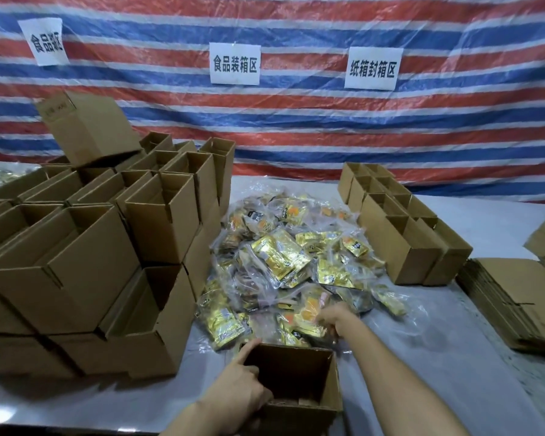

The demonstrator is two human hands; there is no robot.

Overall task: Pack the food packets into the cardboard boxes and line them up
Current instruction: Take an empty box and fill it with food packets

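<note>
Left hand [239, 383] grips wall of open brown cardboard box [299, 418]; right hand [329, 319] fingers blurred in gold foil packet pile [280, 256], grip unclear.

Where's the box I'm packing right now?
The open box is bottom centre in the head view, just nearer than the packet pile, left hand holding its left rim.

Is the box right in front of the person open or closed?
Open: the box has no flap over its top, its dark inside shows; the left hand holds its wall.
</note>
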